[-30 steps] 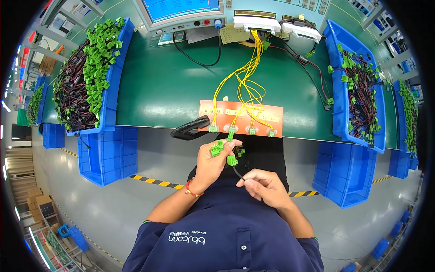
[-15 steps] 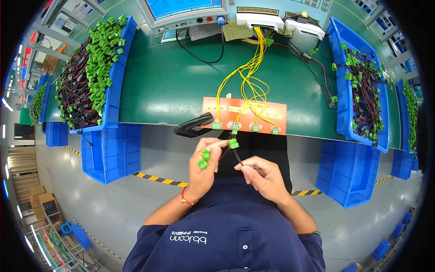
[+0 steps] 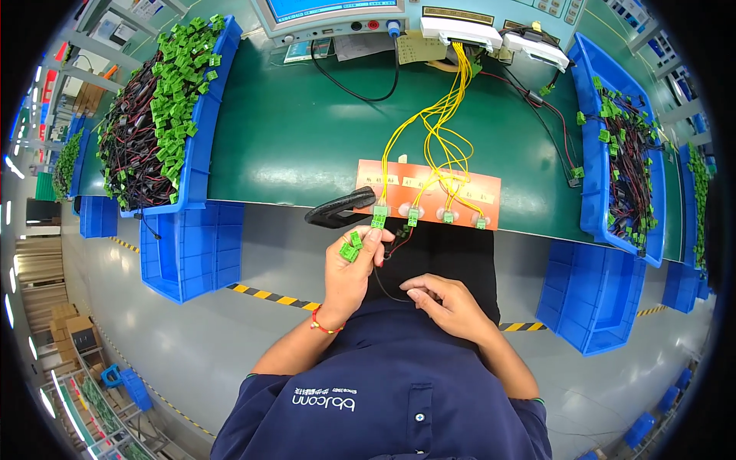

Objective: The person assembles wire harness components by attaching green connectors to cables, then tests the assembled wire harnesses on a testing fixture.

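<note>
Looks like the plugging-in step — left hand [image 3: 351, 274] pinches a green connector [image 3: 378, 222] at the leftmost socket [image 3: 381, 209] on the orange board [image 3: 488, 193]. Right hand [image 3: 451, 307] curls loosely by the black cable [image 3: 382, 287] — can't tell if gripping. Next move probably wants a straight push.

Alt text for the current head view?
Bare left hand holds a small green plastic connector at an orange rectangular board; bare right hand is at a thin black cable. Blue plastic bins of tangled wiring flank the board.
</note>
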`<state>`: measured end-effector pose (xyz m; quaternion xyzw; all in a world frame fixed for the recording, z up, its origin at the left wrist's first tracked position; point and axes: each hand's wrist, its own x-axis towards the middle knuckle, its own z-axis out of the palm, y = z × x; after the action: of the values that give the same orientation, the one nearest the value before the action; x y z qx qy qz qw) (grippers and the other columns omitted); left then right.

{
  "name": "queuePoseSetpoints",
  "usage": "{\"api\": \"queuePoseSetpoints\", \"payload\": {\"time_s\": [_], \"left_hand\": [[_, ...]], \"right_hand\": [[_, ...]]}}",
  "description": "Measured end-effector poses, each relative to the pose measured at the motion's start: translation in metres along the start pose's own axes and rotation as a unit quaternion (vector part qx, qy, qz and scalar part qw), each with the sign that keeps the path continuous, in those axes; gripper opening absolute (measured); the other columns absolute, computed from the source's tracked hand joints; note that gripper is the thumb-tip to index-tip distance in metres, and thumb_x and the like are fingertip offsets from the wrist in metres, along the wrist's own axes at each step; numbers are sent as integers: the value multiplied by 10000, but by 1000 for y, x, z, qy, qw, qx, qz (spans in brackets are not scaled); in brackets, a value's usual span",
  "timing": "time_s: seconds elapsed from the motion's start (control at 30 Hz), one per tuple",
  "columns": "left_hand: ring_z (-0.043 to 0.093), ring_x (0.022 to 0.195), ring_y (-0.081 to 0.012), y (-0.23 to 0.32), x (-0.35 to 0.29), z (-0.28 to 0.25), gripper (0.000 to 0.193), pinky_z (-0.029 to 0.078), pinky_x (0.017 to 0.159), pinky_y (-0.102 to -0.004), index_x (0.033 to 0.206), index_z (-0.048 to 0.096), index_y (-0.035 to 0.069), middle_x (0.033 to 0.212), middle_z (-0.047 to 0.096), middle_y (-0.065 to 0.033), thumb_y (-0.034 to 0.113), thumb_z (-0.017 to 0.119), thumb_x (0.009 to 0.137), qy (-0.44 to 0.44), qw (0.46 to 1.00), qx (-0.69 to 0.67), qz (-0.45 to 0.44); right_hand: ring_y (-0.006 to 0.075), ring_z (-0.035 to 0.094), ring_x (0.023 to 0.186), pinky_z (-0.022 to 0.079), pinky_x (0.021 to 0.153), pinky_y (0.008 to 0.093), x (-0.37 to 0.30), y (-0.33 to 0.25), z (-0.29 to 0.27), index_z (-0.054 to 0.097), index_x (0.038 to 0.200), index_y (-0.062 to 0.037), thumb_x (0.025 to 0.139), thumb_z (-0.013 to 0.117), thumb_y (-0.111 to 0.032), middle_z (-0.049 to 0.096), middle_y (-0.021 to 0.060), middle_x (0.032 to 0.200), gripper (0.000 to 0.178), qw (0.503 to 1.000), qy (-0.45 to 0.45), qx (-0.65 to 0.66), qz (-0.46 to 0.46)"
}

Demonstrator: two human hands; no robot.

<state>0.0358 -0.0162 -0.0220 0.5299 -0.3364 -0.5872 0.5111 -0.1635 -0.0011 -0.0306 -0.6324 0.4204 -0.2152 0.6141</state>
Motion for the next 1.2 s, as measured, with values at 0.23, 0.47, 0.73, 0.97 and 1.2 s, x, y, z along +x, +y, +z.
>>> {"api": "queuePoseSetpoints", "payload": {"time_s": [0.23, 0.47, 0.73, 0.97, 1.2], "left_hand": [[387, 516, -5, -1, 11, 2, 254, 277, 468, -170, 1014, 683, -2, 658, 557, 19, 206, 538, 1010, 7, 1000, -5, 21], [347, 503, -9, -26, 13, -30, 351, 273, 462, -176, 1304, 551, 55, 699, 553, 19, 259, 499, 1024, -95, 985, 67, -129], [341, 531, -2, -16, -10, -10, 385, 270, 475, -166, 1305, 556, 62, 844, 622, 2, 312, 485, 1020, -251, 951, 28, -179], [337, 521, 13, -2, -17, -23, 290, 250, 468, -163, 1185, 629, 43, 818, 617, -2, 234, 483, 1024, -141, 975, 78, -154], [456, 639, -88, 30, -28, 2, 269, 369, 573, -237, 1182, 636, 4, 778, 498, -24, 172, 527, 1003, -82, 936, 275, 203]], "right_hand": [[108, 614, 726, 511, 679, 259, 1, 3, -5, 649, 1118, -12, 1008, 516, -203, 639, 58, 841, 258, 995, -30, 54, 82], [177, 627, 843, 520, 809, 312, 10, 36, 3, 595, 1190, 35, 1054, 403, -285, 642, 89, 944, 397, 960, -27, 259, 105], [113, 571, 725, 476, 662, 264, 12, 50, -11, 568, 1222, 35, 1031, 457, -268, 640, 75, 959, 375, 826, 105, 540, 124], [105, 561, 740, 469, 719, 247, -9, 20, -22, 589, 1155, 15, 1035, 454, -177, 623, 65, 929, 263, 890, 266, 371, -4], [147, 552, 770, 461, 694, 280, -12, -16, -25, 611, 1042, 14, 1003, 473, -101, 556, 73, 880, 184, 986, 83, 111, -95]]}}
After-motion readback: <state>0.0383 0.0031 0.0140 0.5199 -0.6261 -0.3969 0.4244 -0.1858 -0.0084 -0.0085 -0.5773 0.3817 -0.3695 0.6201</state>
